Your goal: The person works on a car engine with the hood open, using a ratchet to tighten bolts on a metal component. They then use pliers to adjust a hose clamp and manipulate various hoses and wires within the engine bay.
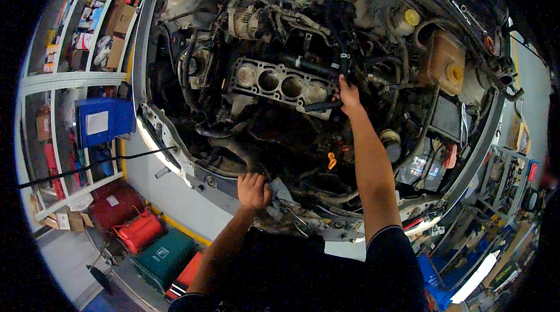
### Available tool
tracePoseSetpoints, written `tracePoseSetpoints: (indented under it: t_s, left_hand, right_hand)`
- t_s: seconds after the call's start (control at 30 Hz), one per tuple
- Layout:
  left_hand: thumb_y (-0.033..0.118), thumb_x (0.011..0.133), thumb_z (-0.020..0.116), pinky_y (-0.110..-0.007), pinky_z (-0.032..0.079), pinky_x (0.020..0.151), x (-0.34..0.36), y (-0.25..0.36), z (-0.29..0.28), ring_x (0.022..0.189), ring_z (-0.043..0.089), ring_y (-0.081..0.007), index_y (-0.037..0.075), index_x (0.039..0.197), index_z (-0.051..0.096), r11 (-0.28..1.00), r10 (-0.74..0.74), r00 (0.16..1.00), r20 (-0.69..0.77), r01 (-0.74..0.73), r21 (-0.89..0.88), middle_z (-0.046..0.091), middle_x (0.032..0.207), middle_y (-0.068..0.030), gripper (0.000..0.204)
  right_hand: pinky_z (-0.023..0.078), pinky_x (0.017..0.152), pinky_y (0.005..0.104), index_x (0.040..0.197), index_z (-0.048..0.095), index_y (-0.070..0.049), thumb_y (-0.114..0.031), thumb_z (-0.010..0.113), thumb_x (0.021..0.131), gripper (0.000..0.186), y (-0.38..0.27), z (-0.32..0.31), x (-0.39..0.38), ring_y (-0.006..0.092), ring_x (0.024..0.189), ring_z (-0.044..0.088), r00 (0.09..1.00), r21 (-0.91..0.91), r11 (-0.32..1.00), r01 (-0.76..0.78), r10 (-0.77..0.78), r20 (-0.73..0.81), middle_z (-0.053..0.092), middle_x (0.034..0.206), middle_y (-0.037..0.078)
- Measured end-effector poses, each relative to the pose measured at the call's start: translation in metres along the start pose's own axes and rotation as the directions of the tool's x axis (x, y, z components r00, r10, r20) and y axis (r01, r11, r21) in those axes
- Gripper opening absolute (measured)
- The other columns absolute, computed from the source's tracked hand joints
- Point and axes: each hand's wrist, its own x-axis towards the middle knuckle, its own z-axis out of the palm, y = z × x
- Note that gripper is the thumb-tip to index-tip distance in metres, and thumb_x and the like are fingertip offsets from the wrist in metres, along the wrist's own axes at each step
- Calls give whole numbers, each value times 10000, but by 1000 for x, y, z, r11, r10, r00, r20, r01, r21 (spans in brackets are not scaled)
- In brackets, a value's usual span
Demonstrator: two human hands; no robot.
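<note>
Under the raised hood, an engine block lies exposed, with a row of several round cylinder bores along its top face. At the right end of the block, my right hand is closed around a black hose, which sticks out to the left across the block's corner. Another dark hose with a light clamp runs just above that hand. My left hand has its fingers curled over the car's front rail, beside a grey rag. What lies under its fingers is hidden.
A brownish coolant tank with a yellow cap and a battery sit at the bay's right. An orange clip-like piece lies in front of the block. Shelves, a red tank and a green case stand left.
</note>
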Motion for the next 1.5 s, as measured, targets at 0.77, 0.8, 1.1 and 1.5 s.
tracePoseSetpoints:
  t_s: [0.77, 0.8, 1.1, 1.5]
  left_hand:
    - [220, 794, 666, -457, 411, 794, 6, 1, -4, 828, 570, -323, 78, 1001, 626, 997, 7, 999, 33, -5, -75, 606, 908, -115, 255]
    - [205, 806, 671, -446, 419, 786, 5, 6, -13, 819, 571, -319, 74, 1013, 623, 996, -28, 1000, 2, 28, -81, 603, 908, -114, 250]
    - [136, 954, 652, -376, 507, 796, 341, 4, 65, 874, 638, -301, -12, 1113, 597, 872, -184, 976, -112, 110, -476, 646, 984, -153, 224]
    - [441, 1027, 555, -492, 539, 932, 638, -30, 253, 966, 711, -392, -61, 1504, 396, 930, -216, 974, 64, 225, -290, 745, 876, -200, 711]
  right_hand:
    - [462, 549, 428, 887, 538, -37, -388, 724, 975, 407, 43, 2, 41, 187, 551, 457, 955, 201, 957, 208, -154, -255, 485, 672, 51]
    - [465, 551, 417, 897, 543, -35, -389, 720, 978, 404, 33, 15, 22, 183, 548, 463, 972, 210, 957, 199, -165, -170, 496, 682, 47]
    - [410, 490, 357, 906, 564, -61, -378, 701, 989, 355, 27, 2, 11, 144, 518, 461, 974, 198, 969, 149, -110, -197, 530, 685, 20]
    - [400, 481, 348, 784, 543, -76, -341, 661, 1021, 375, 22, 8, 7, 130, 469, 437, 991, 245, 968, 46, -13, -134, 484, 585, 15]
